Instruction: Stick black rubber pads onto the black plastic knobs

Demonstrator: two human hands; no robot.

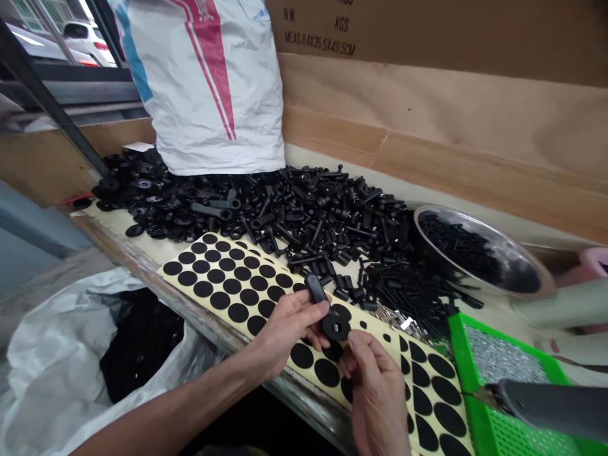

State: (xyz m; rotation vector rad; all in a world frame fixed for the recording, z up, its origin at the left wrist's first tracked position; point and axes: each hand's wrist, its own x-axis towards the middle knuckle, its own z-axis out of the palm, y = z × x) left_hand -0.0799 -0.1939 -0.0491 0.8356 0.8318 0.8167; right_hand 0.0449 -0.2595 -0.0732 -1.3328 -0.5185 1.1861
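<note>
My left hand [289, 323] grips a black plastic arm-shaped part [317, 292] between thumb and fingers. At the part's lower end is a round black disc [335, 327] with a small pale metallic spot in its middle. Beside the disc's right edge, my right hand [373, 373] is closed with thumb and fingertips together. What those fingertips pinch, if anything, is too small to make out. Beneath both hands lie pale yellow sheets [228, 263] bearing rows of round black stickers [249, 297].
Loose black plastic parts [304, 202] are heaped behind the sheets, under a white sack [228, 88]. To the right are a metal bowl [532, 278] of black pieces, a green basket [503, 437] of small silvery pieces and a dark power tool [551, 405]. An open white bag [42, 354] hangs lower left.
</note>
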